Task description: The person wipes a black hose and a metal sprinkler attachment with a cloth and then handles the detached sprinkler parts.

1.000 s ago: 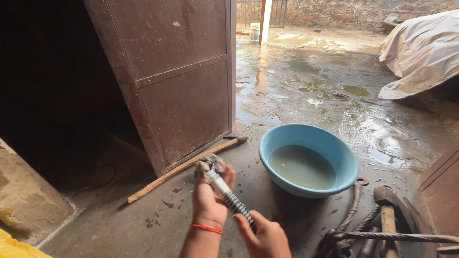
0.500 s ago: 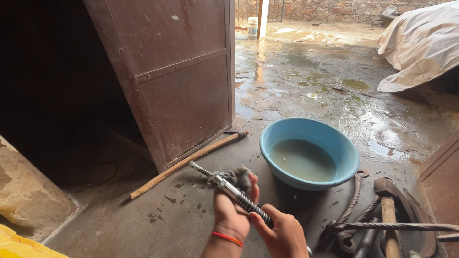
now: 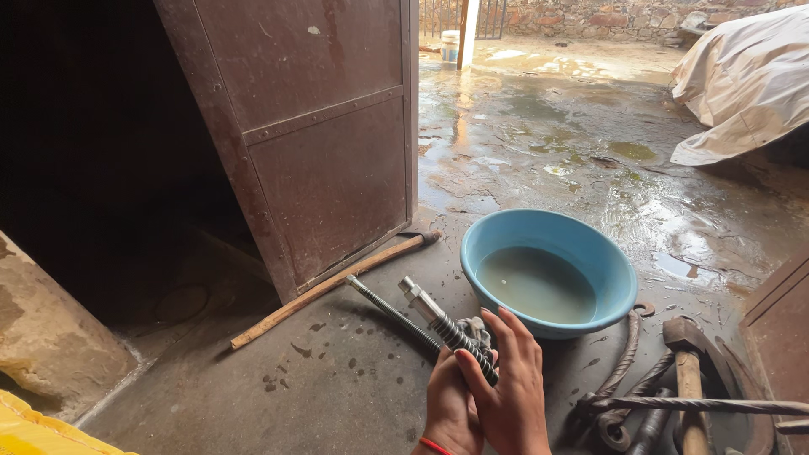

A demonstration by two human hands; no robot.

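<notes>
— Hands first: what are they on?

— Both are low in the middle of the view, over the wet concrete floor (image 3: 337, 379). The right hand (image 3: 506, 392) has its fingers (image 3: 516, 337) wrapped around a metal tool (image 3: 445, 327), a shiny rod with a dark ribbed sleeve and a squared silver tip that points up and to the left. The left hand (image 3: 448, 404), with a red band at the wrist, sits just under and behind the right one, its fingers closed on the lower part of the same tool.

— Anything else coming off that tool?

— A thin coiled hose (image 3: 389, 309) runs out to the left of the rod, its end near the foot of the door. Where it joins the tool is hidden by the hands.

— And around them?

— A blue basin (image 3: 607, 270) holding murky water stands just to the right of the tool's tip, on the floor. A wooden handle (image 3: 329, 288) lies slanted along the bottom edge of a brown metal door (image 3: 320, 126), which stands open onto a dark room. At the lower right lie twisted steel bars (image 3: 699, 405) and a hammer (image 3: 687, 354) with a wooden shaft. Farther off the yard is puddled, with a pale tarpaulin (image 3: 746, 80) over something at the upper right. A yellow edge shows at the bottom left corner; what it is I cannot tell.
</notes>
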